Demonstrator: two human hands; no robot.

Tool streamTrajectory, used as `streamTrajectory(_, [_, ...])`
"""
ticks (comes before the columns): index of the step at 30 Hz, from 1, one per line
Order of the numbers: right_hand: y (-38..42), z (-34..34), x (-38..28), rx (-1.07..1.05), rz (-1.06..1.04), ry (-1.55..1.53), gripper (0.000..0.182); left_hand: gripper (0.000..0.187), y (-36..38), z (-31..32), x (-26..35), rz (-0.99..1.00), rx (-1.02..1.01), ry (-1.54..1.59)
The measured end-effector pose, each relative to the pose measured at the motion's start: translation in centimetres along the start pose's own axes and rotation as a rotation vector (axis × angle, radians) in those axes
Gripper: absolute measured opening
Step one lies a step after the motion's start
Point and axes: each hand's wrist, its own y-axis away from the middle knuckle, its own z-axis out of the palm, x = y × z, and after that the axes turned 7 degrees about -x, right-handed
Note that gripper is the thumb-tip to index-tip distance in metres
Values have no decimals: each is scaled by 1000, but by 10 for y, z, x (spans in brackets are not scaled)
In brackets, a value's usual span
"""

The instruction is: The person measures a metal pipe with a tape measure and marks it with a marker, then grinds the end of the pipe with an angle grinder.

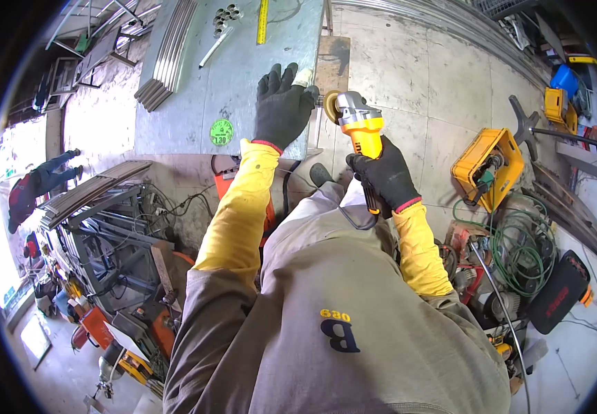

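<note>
My left hand [283, 114], in a dark glove, rests at the right edge of the grey metal table [181, 131]. Several of its fingers are stretched out, while a short metal tube [304, 77] sticks out between the fingers and thumb. In my gloved right hand [386, 172] is a yellow and silver angle grinder [362, 123], gripped around its body. The grinder's round disc [331, 107] points left, just beyond the table edge and close to the left hand, apart from the tube.
Long metal tubes [170, 52], a bundle of short tubes [226, 15], a white marker-like stick [214, 48] and a yellow ruler [262, 21] lie on the table. On the right stand a yellow crate [488, 169] and a coiled green hose [523, 252]. A person [36, 183] is at far left.
</note>
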Motion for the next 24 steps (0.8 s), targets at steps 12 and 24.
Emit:
streamTrajectory(12, [-16, 2, 7, -11, -99, -60, 40, 52, -40, 9, -11, -22, -16, -88])
streamTrajectory(24, [-25, 4, 21, -41, -112, -99, 42, 57, -77, 17, -22, -91, -66, -99])
